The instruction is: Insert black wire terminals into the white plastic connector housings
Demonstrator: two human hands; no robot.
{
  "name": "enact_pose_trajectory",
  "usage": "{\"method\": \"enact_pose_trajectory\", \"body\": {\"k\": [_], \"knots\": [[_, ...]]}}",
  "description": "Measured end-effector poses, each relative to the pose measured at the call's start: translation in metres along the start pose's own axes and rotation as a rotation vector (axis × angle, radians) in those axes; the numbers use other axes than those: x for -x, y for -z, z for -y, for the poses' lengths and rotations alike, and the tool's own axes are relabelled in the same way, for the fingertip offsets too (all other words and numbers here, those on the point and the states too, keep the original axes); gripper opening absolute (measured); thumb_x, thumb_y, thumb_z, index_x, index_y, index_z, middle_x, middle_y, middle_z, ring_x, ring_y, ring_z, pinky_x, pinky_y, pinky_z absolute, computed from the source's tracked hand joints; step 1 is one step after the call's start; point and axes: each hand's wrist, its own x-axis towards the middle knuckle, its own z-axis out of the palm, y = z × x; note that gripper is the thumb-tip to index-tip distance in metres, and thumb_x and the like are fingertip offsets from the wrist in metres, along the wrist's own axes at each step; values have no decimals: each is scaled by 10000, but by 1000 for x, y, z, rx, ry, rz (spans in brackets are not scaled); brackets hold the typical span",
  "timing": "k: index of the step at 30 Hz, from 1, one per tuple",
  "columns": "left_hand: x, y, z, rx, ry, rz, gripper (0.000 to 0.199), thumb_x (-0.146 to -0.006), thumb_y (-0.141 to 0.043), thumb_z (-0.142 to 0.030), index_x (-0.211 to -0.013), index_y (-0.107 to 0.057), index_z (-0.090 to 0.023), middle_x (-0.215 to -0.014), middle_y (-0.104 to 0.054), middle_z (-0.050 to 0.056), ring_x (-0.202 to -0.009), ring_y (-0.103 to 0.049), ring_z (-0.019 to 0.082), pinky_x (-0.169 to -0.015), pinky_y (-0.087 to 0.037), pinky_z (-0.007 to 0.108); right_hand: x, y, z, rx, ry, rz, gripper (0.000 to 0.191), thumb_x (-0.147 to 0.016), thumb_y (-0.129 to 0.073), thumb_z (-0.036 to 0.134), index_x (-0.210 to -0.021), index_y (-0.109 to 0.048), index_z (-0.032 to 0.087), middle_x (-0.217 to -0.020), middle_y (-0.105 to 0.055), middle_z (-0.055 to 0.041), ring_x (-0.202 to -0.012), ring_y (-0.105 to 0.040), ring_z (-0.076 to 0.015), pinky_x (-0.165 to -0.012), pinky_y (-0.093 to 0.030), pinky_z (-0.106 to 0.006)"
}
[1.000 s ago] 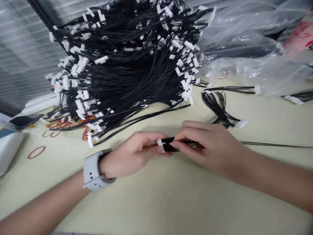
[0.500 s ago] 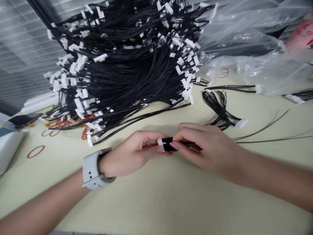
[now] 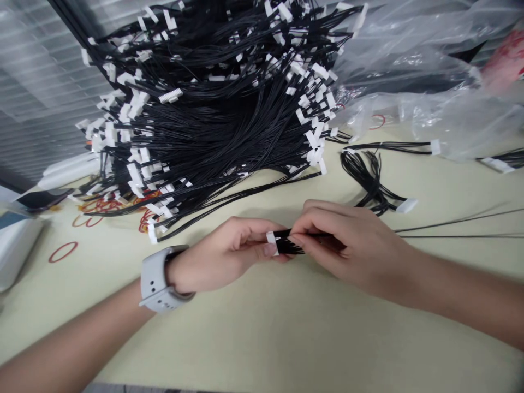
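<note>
Slatted blinds [image 3: 45, 71] back a pale desk [image 3: 286, 338], where a big pile of black cables [image 3: 221, 125] spreads at eleven to twelve o'clock. Just below the centre, toward six o'clock, is a white connector [image 3: 272, 238] with black wires [image 3: 289, 247] running from it. The grip of the left hand [image 3: 227, 256] pinches the connector; that of the right hand [image 3: 354, 251] is closed on the wires. Another cable bundle [image 3: 371, 188] lies at three o'clock, clear plastic bags [image 3: 438, 117] at two.

Worktop [image 3: 262, 338]: pale yellow-green, we see near edge
Blinds [image 3: 33, 136]: grey slats, upper left, beyond worktop
Dark bar [image 3: 73, 27]: slants against blinds
Floor [image 3: 141, 389]: thin greyish strip, we can't tell material
Light: soft, dim
</note>
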Motion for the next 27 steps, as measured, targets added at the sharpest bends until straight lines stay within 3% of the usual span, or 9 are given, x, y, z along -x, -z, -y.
{"method": "enact_pose_trajectory", "body": {"k": [6,19,27], "knots": [[0,2,0,-32,22,-19,171,-847,-468,-62,-908,-626,-88,-848,-661,65,-830,-611,136,-802,-483,257,-1,2,-1,-49,-108,-33,124,-808,-525,121,-692,-527,164,-637,-496,41,-493,-401,-41,-441,-289,-190],[-1,5,1,-10,38,6,169,-837,-485,-60,-900,-639,-91,-859,-684,66,-829,-629,133,-794,-483,240,3,-7,-2,66,-11,-53,104,-837,-501,130,-743,-537,156,-682,-510,27,-538,-430,-50,-482,-312,-194],[-1,4,1,42,51,6,172,-835,-487,-52,-906,-637,-98,-843,-686,50,-806,-628,115,-770,-481,213,2,-7,-1,15,-44,-49,112,-833,-501,138,-730,-536,166,-667,-519,25,-520,-428,-57,-478,-314,-201]]}}
